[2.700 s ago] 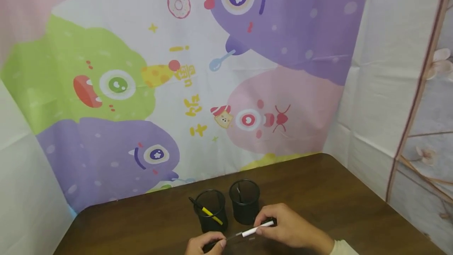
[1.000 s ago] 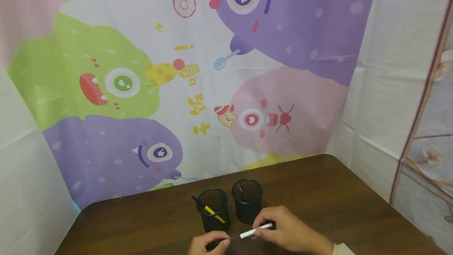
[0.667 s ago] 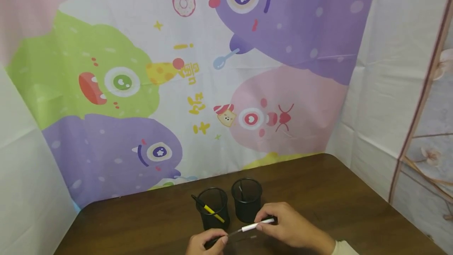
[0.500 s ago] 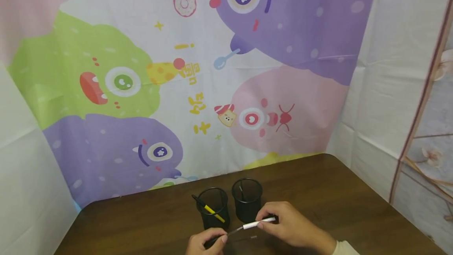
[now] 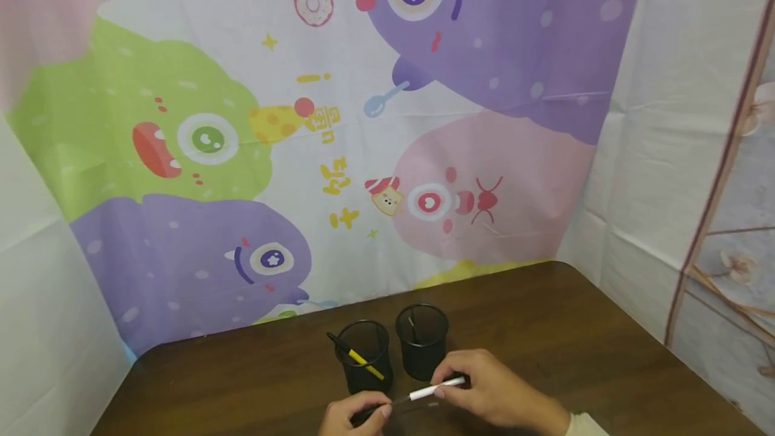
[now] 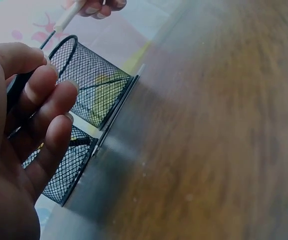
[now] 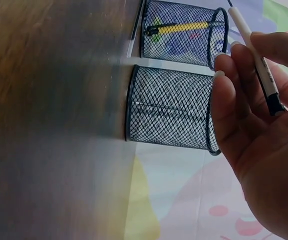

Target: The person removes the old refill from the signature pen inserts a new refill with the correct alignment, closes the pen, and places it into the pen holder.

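In the head view my left hand [image 5: 356,413] pinches a black pen part [image 6: 18,90], mostly hidden by the fingers. A thin dark refill [image 5: 401,400] sticks out of it toward the right. My right hand [image 5: 493,389] holds a white pen barrel [image 5: 431,391] with a black end [image 7: 274,105] between thumb and fingers. The refill's far end meets the open end of the barrel, both above the table, in front of two black mesh cups. The right wrist view shows the same barrel slanting across the fingers, with small print on its side.
The left mesh cup [image 5: 371,365] has a yellow-and-black pen [image 5: 363,360] leaning in it. A thin dark stick stands in the right mesh cup [image 5: 424,355]. Another thin refill [image 6: 115,117] lies on the brown table [image 5: 242,382] by the cups. A cartoon-print cloth [image 5: 339,247] hangs behind.
Over the last half second my right hand and the barrel have moved slightly left and down, closer to my left hand. Less of the refill shows between them. Both hands keep their holds.
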`<action>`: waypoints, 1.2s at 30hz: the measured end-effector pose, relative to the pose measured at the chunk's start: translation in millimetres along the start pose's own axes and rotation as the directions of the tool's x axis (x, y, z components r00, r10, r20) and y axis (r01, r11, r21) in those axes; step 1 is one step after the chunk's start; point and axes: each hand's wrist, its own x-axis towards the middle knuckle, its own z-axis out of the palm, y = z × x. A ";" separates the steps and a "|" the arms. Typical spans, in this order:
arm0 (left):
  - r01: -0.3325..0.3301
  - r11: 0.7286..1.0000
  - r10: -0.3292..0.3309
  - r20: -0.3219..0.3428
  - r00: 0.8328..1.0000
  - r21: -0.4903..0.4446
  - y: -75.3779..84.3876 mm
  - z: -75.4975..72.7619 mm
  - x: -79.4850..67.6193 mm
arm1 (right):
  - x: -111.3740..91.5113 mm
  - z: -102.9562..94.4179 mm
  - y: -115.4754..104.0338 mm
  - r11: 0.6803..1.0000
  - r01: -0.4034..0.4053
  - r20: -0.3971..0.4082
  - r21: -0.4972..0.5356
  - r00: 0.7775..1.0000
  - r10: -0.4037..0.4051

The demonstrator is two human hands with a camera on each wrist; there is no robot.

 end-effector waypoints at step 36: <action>-0.285 0.957 0.284 0.024 0.958 0.052 -9.6 8.2 1.4 | 1.6 11.1 -5.7 0.997 0.081 0.070 0.013 0.994 -0.082</action>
